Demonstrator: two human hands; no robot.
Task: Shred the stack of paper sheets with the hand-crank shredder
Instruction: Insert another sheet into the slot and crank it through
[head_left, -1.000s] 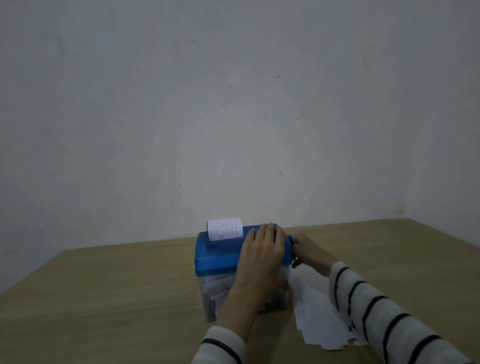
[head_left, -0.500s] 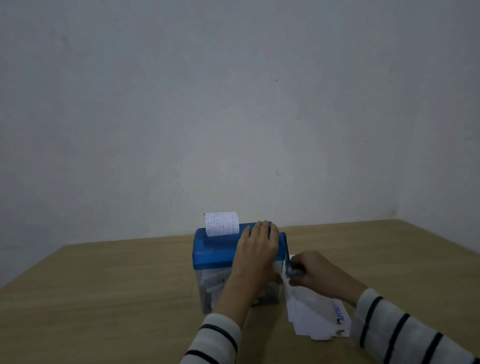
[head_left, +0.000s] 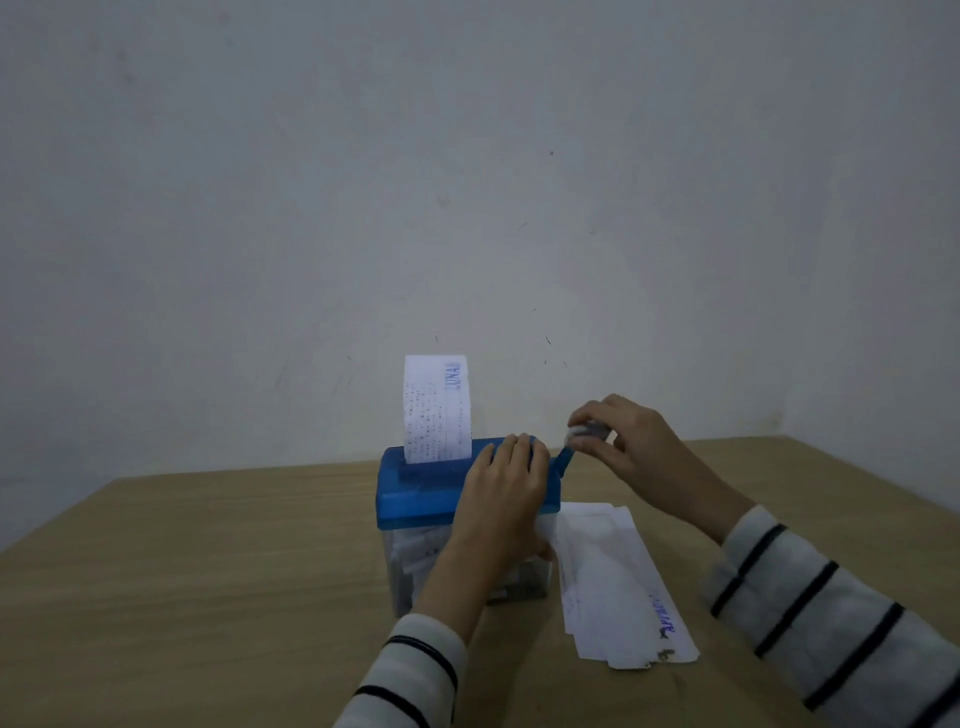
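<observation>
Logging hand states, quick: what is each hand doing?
Left hand: open, pressing flat on the shredder.
Right hand: fingers closed on the crank handle.

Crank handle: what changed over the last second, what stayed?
The right hand kept its grip on the crank handle and swung it from low beside the shredder up above its lid. The paper sheet in the slot now stands taller. The left hand stayed on the lid; the paper stack stayed put.
</observation>
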